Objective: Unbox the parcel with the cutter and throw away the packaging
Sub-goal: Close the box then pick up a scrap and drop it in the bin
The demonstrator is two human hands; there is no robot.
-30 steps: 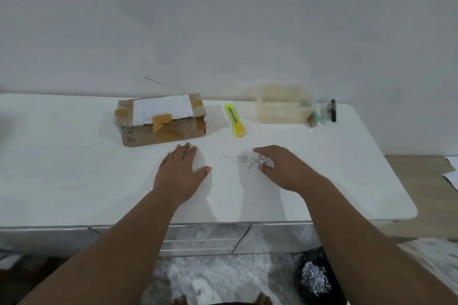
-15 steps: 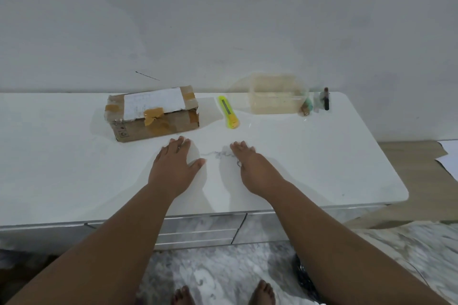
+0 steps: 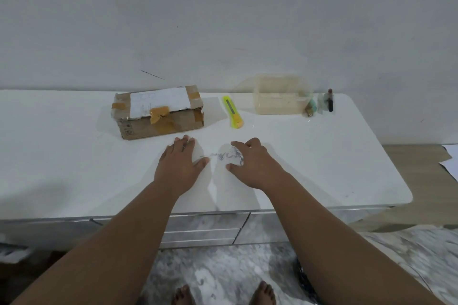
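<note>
A taped cardboard parcel with a white label lies on the white table, left of centre. To its right lies a yellow cutter, pointing away from me. My left hand rests flat on the table in front of the parcel, holding nothing. My right hand rests beside it with fingers loosely spread, near a small grey scribble mark on the tabletop. Both hands are apart from the parcel and the cutter.
A clear plastic container stands at the back right, with small items and a dark tube beside it. The wall runs directly behind the table. A black bag sits on the floor at the lower right, mostly hidden by my arm.
My right hand moved left, then back right a little, and its fingers spread out on the table. The small white scrap under it a second ago is no longer seen. The left hand stayed put.
</note>
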